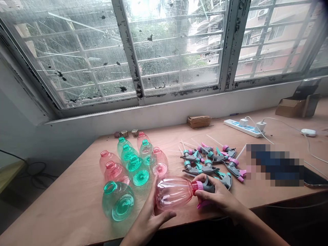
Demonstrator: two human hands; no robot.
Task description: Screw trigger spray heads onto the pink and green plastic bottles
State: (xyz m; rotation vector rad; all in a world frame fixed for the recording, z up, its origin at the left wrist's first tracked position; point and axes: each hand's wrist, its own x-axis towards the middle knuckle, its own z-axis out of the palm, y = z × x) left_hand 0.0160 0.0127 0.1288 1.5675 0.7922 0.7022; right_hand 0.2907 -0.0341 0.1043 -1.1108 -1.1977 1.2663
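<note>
A clear pink plastic bottle (pixel 174 191) lies on its side at the table's near edge. My left hand (pixel 151 218) is wrapped round its base end. My right hand (pixel 217 196) grips the grey and pink spray trigger head (pixel 207 188) at the bottle's neck. Several empty green and pink bottles (pixel 133 164) stand in a group just to the left. A pile of loose trigger spray heads (pixel 210 160) with white dip tubes lies behind my right hand.
The wooden table (pixel 77 201) runs under a barred window. A white power strip (pixel 243 127) with plugs and cables, a brown pad (pixel 199 121), a cardboard box (pixel 294 106) and a white mouse (pixel 308 132) sit along the back. A phone (pixel 314 177) lies right.
</note>
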